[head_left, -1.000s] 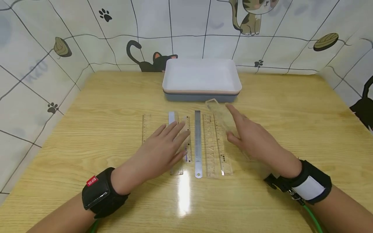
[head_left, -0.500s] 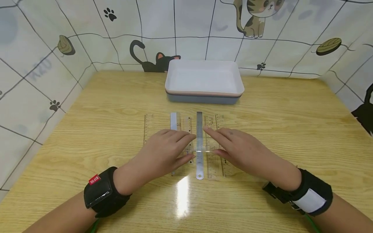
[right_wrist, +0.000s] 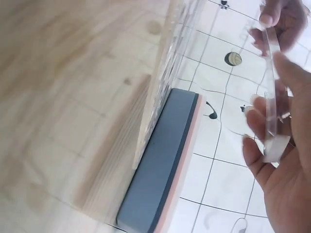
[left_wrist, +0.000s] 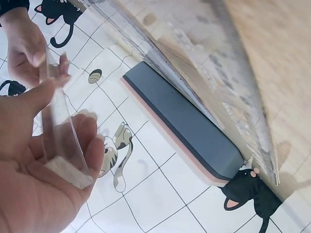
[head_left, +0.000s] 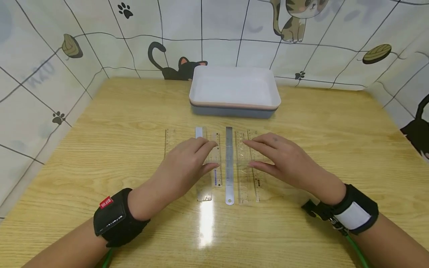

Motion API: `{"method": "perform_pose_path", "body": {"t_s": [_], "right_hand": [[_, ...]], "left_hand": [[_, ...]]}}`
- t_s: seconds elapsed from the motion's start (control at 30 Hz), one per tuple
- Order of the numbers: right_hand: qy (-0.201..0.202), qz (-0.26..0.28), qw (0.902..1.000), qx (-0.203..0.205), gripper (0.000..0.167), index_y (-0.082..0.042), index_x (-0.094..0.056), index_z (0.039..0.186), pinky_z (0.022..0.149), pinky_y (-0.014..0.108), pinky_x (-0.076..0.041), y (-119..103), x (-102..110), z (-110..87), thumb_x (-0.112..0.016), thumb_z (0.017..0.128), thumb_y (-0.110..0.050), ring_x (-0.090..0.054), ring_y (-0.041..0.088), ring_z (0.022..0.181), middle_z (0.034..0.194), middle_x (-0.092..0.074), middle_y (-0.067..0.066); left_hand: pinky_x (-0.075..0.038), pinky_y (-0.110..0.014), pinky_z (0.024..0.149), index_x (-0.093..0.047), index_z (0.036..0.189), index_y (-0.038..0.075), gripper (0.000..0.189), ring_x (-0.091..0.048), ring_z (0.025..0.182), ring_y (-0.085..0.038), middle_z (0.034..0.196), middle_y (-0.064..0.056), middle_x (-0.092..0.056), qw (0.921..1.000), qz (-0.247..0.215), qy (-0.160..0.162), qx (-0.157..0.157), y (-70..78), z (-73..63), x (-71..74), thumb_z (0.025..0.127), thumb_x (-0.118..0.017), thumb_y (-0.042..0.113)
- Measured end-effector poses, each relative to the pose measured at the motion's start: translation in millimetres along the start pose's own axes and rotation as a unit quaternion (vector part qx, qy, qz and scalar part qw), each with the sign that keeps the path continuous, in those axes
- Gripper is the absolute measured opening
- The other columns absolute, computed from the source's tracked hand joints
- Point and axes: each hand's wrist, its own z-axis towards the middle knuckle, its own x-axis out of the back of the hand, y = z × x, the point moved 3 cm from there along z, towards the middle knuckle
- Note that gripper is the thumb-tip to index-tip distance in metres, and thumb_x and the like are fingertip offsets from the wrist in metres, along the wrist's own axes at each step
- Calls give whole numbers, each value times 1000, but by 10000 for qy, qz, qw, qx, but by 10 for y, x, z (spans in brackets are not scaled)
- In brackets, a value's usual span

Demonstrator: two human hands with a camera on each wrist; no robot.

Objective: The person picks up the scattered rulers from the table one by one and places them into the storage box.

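Note:
My left hand and right hand pinch opposite ends of a clear plastic ruler, held crosswise above the table. In the right wrist view the same ruler runs lengthwise between curled fingers and thumb, and no markings show on it. Below, a steel ruler lies upright in a row between the hands. Clear rulers lie on both sides of it: a stencil ruler and a narrow one on the right, a short one on the left. My left hand partly covers a wider ruler.
Behind the row stands a shallow tray stack, white inside with a blue-grey outside. Another clear ruler lies at the row's left end. A cat-patterned sheet surrounds the wooden table at back and sides.
One second ago the clear ruler slanted in my right hand alone, with the left hand spread flat over the row. It then turned crosswise between both hands, which now sit slightly farther forward.

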Motion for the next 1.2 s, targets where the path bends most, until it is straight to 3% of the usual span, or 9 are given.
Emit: {"method": "perform_pose_path", "body": {"t_s": [0.2, 0.4, 0.5, 0.57, 0.67, 0.77, 0.87, 1.0, 1.2], "right_hand": [[231, 510, 9984, 25, 50, -2, -66, 130, 87, 29, -53, 154, -11, 41, -48, 104, -41, -66, 24, 103, 120, -68, 12], [243, 744, 9936, -814, 37, -1, -64, 132, 73, 21, -45, 699, 30, 124, -62, 100, -21, -65, 25, 101, 121, -67, 15], [-23, 650, 9866, -1496, 39, -5, -62, 136, 78, 32, -52, 1045, 8, 240, -65, 98, -12, -63, 27, 105, 123, -66, 14], [-212, 560, 9816, -1811, 39, -6, -61, 138, 82, 41, -53, 1252, -26, 345, -64, 99, -13, -62, 28, 107, 125, -65, 14], [-523, 433, 9788, -1934, 40, -5, -59, 139, 85, 49, -51, 1484, -52, 488, -62, 101, -17, -61, 32, 108, 126, -64, 16], [-874, 385, 9759, -1964, 39, -2, -58, 139, 85, 50, -50, 1628, -69, 593, -60, 103, -17, -62, 34, 107, 126, -64, 19], [-1286, 459, 9676, -2122, 41, 0, -57, 140, 88, 51, -50, 1727, -107, 666, -57, 104, -21, -61, 35, 109, 127, -64, 21], [-1762, 599, 9520, -2432, 46, -1, -54, 143, 94, 50, -49, 1822, -196, 696, -56, 105, -27, -59, 33, 114, 132, -62, 20], [-2008, 791, 9375, -2729, 46, -2, -55, 143, 100, 51, -48, 1932, -342, 655, -58, 104, -26, -59, 34, 118, 134, -62, 19]], "left_hand": [[-56, -37, 91, -60, 132, 1, 57, -68, 99, -25, 111, -8, -69, 9994, -158, 249, 189, -6, -12, 2, 88, -79, 33], [-37, -54, 118, -41, 148, -2, 71, -45, 140, -38, 150, -21, -47, 9968, -314, 716, 142, 6, 11, 57, 93, -73, 29], [-38, -53, 118, -51, 141, 0, 57, -47, 141, -37, 151, -20, -49, 9978, -397, 366, -385, 51, -24, -2, 94, -70, 26], [-42, -49, 116, -57, 136, 4, 49, -52, 138, -34, 147, -17, -54, 9954, -283, -208, -888, 115, -58, -80, 96, -68, 29], [-45, -43, 115, -60, 137, 10, 48, -55, 137, -27, 147, -10, -57, 9798, 142, -1153, -1626, 232, -129, -215, 99, -63, 40], [-44, -41, 116, -55, 144, 16, 56, -51, 141, -23, 152, -4, -54, 9600, 580, -1897, -1978, 310, -205, -310, 102, -51, 53], [-43, -41, 116, -53, 147, 18, 59, -50, 142, -22, 153, -2, -52, 9544, 722, -2102, -1992, 328, -250, -344, 103, -46, 56], [-43, -41, 117, -52, 148, 18, 61, -50, 143, -22, 153, -2, -53, 9572, 663, -2072, -1909, 318, -260, -336, 103, -45, 57], [-42, -43, 117, -49, 150, 18, 62, -49, 143, -23, 153, -3, -53, 9570, 573, -2154, -1858, 304, -250, -336, 103, -43, 58]]}}
